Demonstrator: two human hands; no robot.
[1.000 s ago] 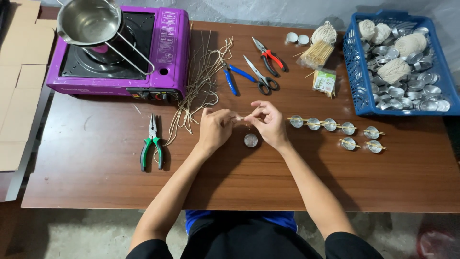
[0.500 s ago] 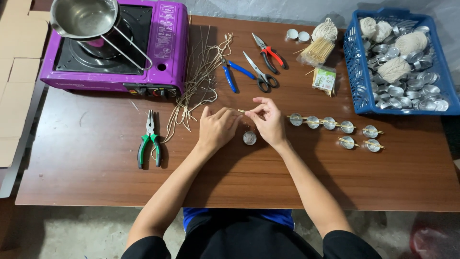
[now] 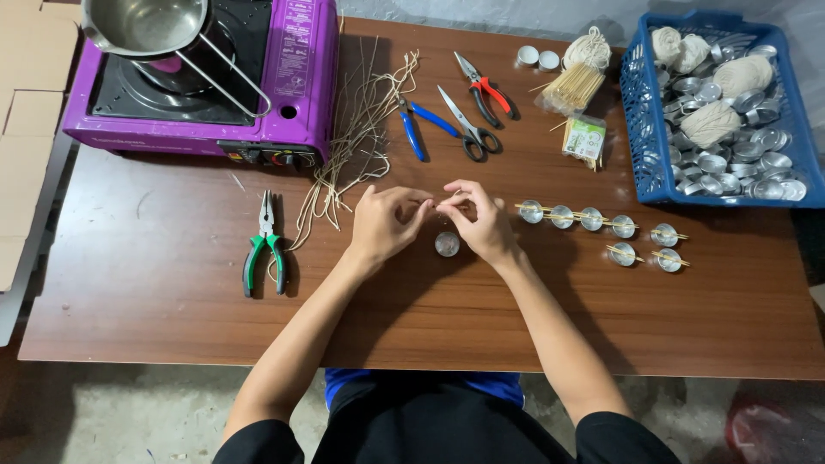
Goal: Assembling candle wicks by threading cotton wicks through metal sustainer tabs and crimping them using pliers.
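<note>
Head view: left hand (image 3: pixel 385 222) and right hand (image 3: pixel 478 216) stayed above small metal cup (image 3: pixel 447 244), fingertips pinched together on thin wick; no visible shift since earlier frames.

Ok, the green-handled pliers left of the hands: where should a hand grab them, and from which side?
Take the green-handled pliers by the two green handles, coming from the near table edge. They lie flat with the metal nose pointing toward the purple stove and the handles toward the person, slightly spread, with bare wooden table around them. The left hand is closest.
</note>
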